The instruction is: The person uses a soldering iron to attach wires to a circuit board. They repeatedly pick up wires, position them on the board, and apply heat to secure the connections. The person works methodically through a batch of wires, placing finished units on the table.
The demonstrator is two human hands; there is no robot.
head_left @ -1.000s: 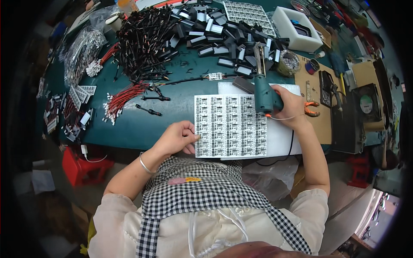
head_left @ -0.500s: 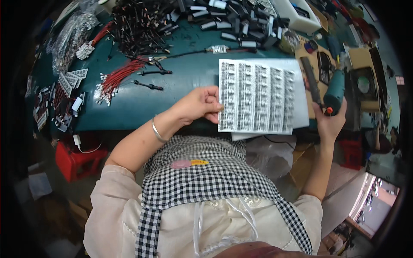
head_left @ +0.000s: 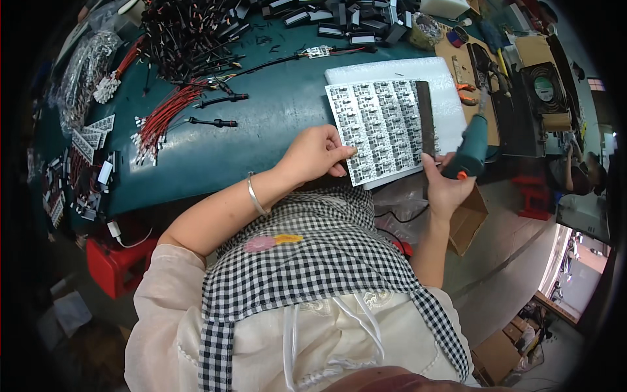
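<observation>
My left hand (head_left: 318, 153), closed, pinches the left edge of a white panel of circuit boards (head_left: 379, 130), tilted over a white foam slab (head_left: 450, 98). Rows of small dark parts cover the panel. My right hand (head_left: 447, 189) is closed around a green hand tool (head_left: 471, 147) with an orange-red button and a grey tip pointing away from me. The same hand's thumb is at the near end of a dark flat bar (head_left: 426, 117), which lies along the panel's right side. Whether the bar presses on the panel I cannot tell.
Red-and-black leads (head_left: 166, 117) with white plugs lie left on the green table (head_left: 274, 117). Black cables (head_left: 189, 39) and black cases (head_left: 359, 19) are heaped at the back. At right are orange-handled pliers (head_left: 466, 95) and a fan (head_left: 547, 88). A red stool (head_left: 117, 261) stands lower left.
My right hand has moved left with the green tool and dark bar, bringing the bar to the panel's right side. The panel has tilted, and the view has shifted.
</observation>
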